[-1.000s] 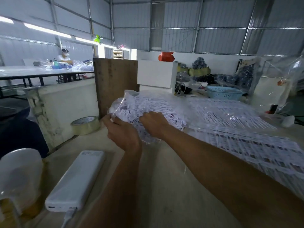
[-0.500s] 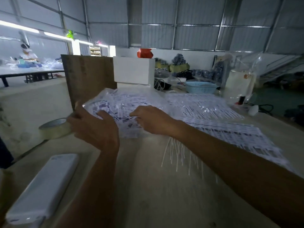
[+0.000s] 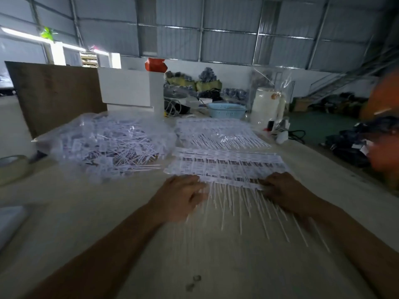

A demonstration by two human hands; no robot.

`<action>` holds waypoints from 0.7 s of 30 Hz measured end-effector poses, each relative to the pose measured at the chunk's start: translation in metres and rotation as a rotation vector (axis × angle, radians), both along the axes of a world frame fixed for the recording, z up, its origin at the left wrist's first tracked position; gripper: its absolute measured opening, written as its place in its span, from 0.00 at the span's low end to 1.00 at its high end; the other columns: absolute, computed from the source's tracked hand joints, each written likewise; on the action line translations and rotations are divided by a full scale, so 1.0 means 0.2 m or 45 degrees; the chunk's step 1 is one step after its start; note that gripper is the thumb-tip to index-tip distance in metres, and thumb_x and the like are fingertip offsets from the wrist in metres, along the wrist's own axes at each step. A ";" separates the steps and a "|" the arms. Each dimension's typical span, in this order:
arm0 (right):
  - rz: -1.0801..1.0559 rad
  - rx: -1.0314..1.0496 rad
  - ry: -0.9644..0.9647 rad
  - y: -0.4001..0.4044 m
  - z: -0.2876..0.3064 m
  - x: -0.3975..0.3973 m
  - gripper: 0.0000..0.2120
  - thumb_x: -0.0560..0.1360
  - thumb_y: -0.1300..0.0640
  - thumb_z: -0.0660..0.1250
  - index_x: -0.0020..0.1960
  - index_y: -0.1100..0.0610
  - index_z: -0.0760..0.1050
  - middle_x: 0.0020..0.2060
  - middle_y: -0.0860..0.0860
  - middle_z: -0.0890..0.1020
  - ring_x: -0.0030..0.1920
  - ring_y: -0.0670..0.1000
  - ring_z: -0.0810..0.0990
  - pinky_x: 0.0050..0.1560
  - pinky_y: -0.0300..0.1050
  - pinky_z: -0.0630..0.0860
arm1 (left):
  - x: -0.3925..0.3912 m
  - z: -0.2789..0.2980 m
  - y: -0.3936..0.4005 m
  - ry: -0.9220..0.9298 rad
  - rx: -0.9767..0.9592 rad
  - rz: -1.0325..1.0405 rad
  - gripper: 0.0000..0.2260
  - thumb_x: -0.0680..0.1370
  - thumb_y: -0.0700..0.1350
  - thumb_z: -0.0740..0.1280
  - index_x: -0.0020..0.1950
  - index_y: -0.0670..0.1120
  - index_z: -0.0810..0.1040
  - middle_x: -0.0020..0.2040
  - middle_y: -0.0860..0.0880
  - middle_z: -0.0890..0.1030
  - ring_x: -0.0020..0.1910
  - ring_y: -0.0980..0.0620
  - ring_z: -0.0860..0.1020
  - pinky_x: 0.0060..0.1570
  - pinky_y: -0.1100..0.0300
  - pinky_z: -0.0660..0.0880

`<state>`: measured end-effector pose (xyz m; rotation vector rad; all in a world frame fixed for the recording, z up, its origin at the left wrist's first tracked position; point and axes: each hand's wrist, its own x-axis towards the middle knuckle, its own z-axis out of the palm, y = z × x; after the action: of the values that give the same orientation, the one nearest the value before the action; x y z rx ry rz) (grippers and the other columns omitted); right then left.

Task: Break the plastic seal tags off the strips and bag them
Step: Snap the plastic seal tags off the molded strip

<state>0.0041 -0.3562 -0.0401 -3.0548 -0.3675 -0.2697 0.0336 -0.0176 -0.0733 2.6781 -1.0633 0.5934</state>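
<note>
A strip of white plastic seal tags (image 3: 226, 167) with barcode labels lies flat on the table, its thin white tails pointing toward me. My left hand (image 3: 183, 196) grips the strip's near left end, fingers curled over the edge. My right hand (image 3: 282, 188) grips the near right end the same way. To the left lies a clear plastic bag (image 3: 103, 141) stuffed with loose seal tags, some tails sticking out of its open side. Another stack of tag strips (image 3: 218, 132) lies further back.
A tape roll (image 3: 15, 167) sits at the left edge, a white power bank (image 3: 10, 221) nearer me. A brown board (image 3: 56, 93), white box (image 3: 129, 89), blue basket (image 3: 226, 110) and white jar (image 3: 266, 104) stand at the back. A person in orange (image 3: 384, 134) is at right.
Both hands left the bag of loose tags and moved right onto a strip, one at each near end. The view swung right; the bag now lies on the table.
</note>
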 end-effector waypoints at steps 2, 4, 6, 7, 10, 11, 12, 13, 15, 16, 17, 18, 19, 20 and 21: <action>0.042 0.086 -0.041 -0.01 -0.01 0.00 0.16 0.78 0.52 0.70 0.63 0.58 0.79 0.58 0.53 0.79 0.58 0.53 0.77 0.55 0.42 0.70 | 0.00 0.01 0.03 -0.069 0.006 0.008 0.15 0.82 0.52 0.60 0.67 0.54 0.78 0.64 0.55 0.78 0.65 0.53 0.75 0.64 0.52 0.68; 0.087 0.146 -0.146 0.00 0.00 0.00 0.12 0.77 0.55 0.71 0.59 0.59 0.82 0.56 0.55 0.81 0.57 0.54 0.78 0.54 0.41 0.70 | -0.02 0.02 0.07 -0.125 0.046 0.020 0.15 0.82 0.54 0.58 0.64 0.56 0.79 0.63 0.57 0.79 0.64 0.55 0.76 0.64 0.49 0.70; 0.192 0.179 -0.305 0.01 0.04 -0.02 0.09 0.76 0.59 0.73 0.54 0.62 0.84 0.52 0.58 0.83 0.54 0.57 0.80 0.55 0.42 0.71 | -0.03 0.07 0.09 -0.111 0.042 0.029 0.18 0.80 0.55 0.54 0.60 0.56 0.81 0.61 0.57 0.81 0.60 0.52 0.79 0.61 0.47 0.72; 0.215 0.230 -0.354 0.02 0.06 -0.05 0.08 0.75 0.60 0.74 0.52 0.62 0.84 0.50 0.57 0.83 0.51 0.56 0.80 0.53 0.39 0.70 | -0.04 0.10 0.10 -0.122 0.001 0.027 0.19 0.79 0.55 0.54 0.60 0.55 0.81 0.61 0.55 0.81 0.58 0.51 0.80 0.60 0.46 0.73; 0.299 0.423 -0.309 0.06 0.13 -0.13 0.08 0.74 0.58 0.75 0.53 0.58 0.83 0.48 0.55 0.81 0.49 0.52 0.77 0.49 0.34 0.67 | -0.07 0.16 0.07 -0.349 -0.206 0.101 0.19 0.78 0.54 0.60 0.66 0.51 0.79 0.66 0.48 0.78 0.63 0.45 0.78 0.62 0.43 0.72; 0.320 0.369 -0.283 0.08 0.14 -0.15 0.09 0.74 0.56 0.74 0.54 0.57 0.83 0.50 0.54 0.80 0.52 0.52 0.76 0.51 0.37 0.67 | -0.08 0.18 0.05 -0.390 -0.218 0.134 0.20 0.79 0.55 0.60 0.69 0.52 0.76 0.69 0.48 0.75 0.67 0.45 0.75 0.64 0.43 0.70; 0.330 0.332 -0.280 0.08 0.16 -0.17 0.10 0.75 0.54 0.74 0.55 0.55 0.83 0.52 0.54 0.79 0.54 0.52 0.75 0.53 0.40 0.66 | -0.10 0.20 0.01 -0.391 -0.193 0.127 0.22 0.80 0.58 0.58 0.72 0.53 0.72 0.72 0.48 0.72 0.69 0.45 0.71 0.66 0.43 0.68; 0.338 0.370 -0.292 0.08 0.19 -0.20 0.10 0.75 0.51 0.73 0.55 0.53 0.83 0.53 0.52 0.78 0.55 0.51 0.74 0.55 0.41 0.67 | -0.12 0.22 -0.04 -0.349 -0.154 0.084 0.25 0.80 0.62 0.56 0.75 0.54 0.69 0.75 0.48 0.69 0.72 0.45 0.68 0.68 0.43 0.65; 0.358 0.513 -0.291 0.08 0.27 -0.25 0.12 0.74 0.45 0.71 0.54 0.50 0.82 0.52 0.47 0.79 0.53 0.46 0.76 0.53 0.41 0.72 | -0.13 0.25 -0.16 -0.157 -0.089 -0.013 0.30 0.79 0.67 0.53 0.77 0.56 0.63 0.76 0.50 0.66 0.74 0.48 0.65 0.71 0.47 0.61; 0.376 0.553 -0.255 0.08 0.30 -0.28 0.15 0.73 0.42 0.68 0.53 0.49 0.82 0.50 0.44 0.79 0.50 0.43 0.77 0.50 0.38 0.73 | -0.14 0.27 -0.22 -0.031 -0.063 -0.053 0.30 0.78 0.68 0.56 0.77 0.56 0.64 0.75 0.50 0.69 0.72 0.49 0.67 0.71 0.48 0.61; 0.391 0.560 -0.203 0.08 0.33 -0.29 0.17 0.72 0.39 0.66 0.53 0.49 0.82 0.49 0.42 0.80 0.48 0.42 0.78 0.47 0.37 0.74 | -0.14 0.30 -0.27 0.073 -0.046 -0.109 0.28 0.77 0.66 0.61 0.74 0.54 0.68 0.71 0.50 0.74 0.68 0.50 0.72 0.70 0.49 0.65; 0.407 0.577 -0.150 0.09 0.35 -0.31 0.17 0.72 0.38 0.66 0.52 0.48 0.82 0.47 0.42 0.81 0.46 0.42 0.79 0.44 0.37 0.75 | -0.15 0.32 -0.32 0.159 -0.051 -0.175 0.24 0.77 0.62 0.66 0.69 0.52 0.75 0.63 0.49 0.80 0.60 0.50 0.77 0.64 0.51 0.71; 0.422 0.609 -0.105 0.08 0.37 -0.33 0.16 0.72 0.39 0.66 0.52 0.48 0.82 0.47 0.41 0.82 0.46 0.43 0.80 0.44 0.38 0.76 | -0.17 0.35 -0.36 0.258 -0.099 -0.244 0.19 0.76 0.57 0.70 0.63 0.50 0.79 0.55 0.49 0.83 0.52 0.50 0.80 0.55 0.52 0.76; 0.422 0.647 -0.070 0.07 0.38 -0.34 0.14 0.72 0.41 0.67 0.52 0.47 0.82 0.47 0.41 0.83 0.46 0.43 0.81 0.44 0.39 0.77 | -0.18 0.39 -0.38 0.373 -0.181 -0.295 0.14 0.76 0.53 0.72 0.57 0.48 0.81 0.48 0.49 0.84 0.45 0.51 0.81 0.48 0.52 0.77; 0.418 0.679 -0.044 0.05 0.40 -0.35 0.12 0.73 0.42 0.68 0.52 0.46 0.82 0.47 0.40 0.83 0.46 0.43 0.81 0.46 0.40 0.78 | -0.19 0.43 -0.39 0.455 -0.275 -0.333 0.10 0.76 0.49 0.73 0.54 0.47 0.82 0.44 0.49 0.83 0.41 0.51 0.81 0.44 0.52 0.78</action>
<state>-0.0656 -0.3464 0.0402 -2.4272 -0.6653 -0.3373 -0.0039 -0.0948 0.0120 2.2938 -1.1431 0.1608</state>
